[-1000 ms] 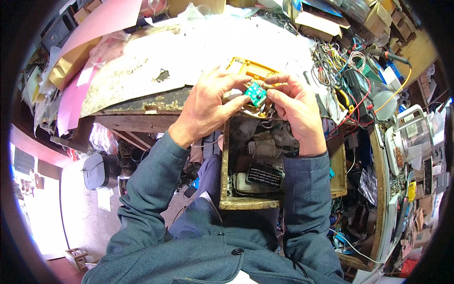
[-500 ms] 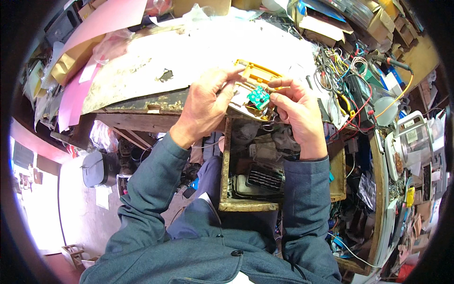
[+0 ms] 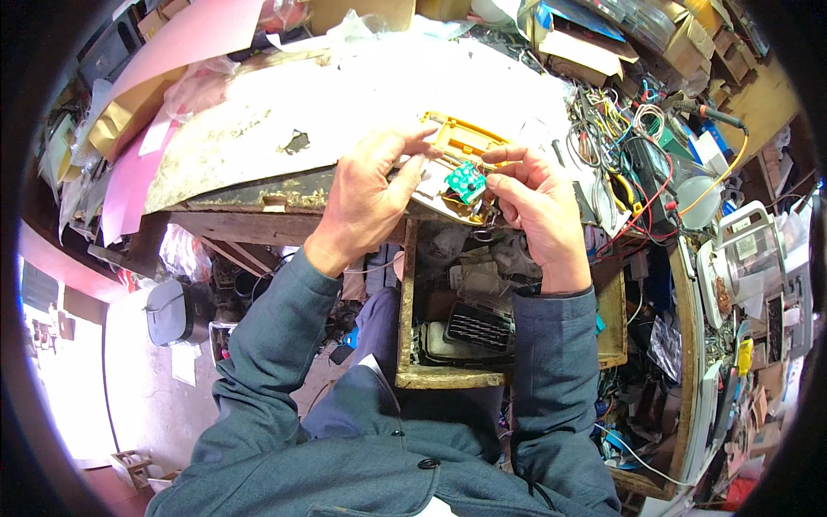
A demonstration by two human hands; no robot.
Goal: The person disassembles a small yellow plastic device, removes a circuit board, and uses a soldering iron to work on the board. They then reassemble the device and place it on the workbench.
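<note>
An open yellow plastic case (image 3: 473, 132) with pale inner parts lies at the bench's front edge. A small green circuit board (image 3: 463, 184) with dark components and thin wires sits over it. My left hand (image 3: 370, 194) grips the left side of the case, fingertips at its upper corner and thumb beside its lower part. My right hand (image 3: 538, 211) has thumb and index finger closed on the board's right edge, its other fingers curled by the case.
An open wooden drawer (image 3: 452, 379) below holds a black bit box (image 3: 478, 326). Tangled wires and test leads (image 3: 646, 146) crowd the right. Pink sheets (image 3: 164, 52) lie at left, cardboard boxes (image 3: 581, 56) at back. A dark bin (image 3: 175, 312) stands on the floor.
My left thumb has left the board and moved left and up onto the case. More of the yellow case shows, and the board sits a little lower.
</note>
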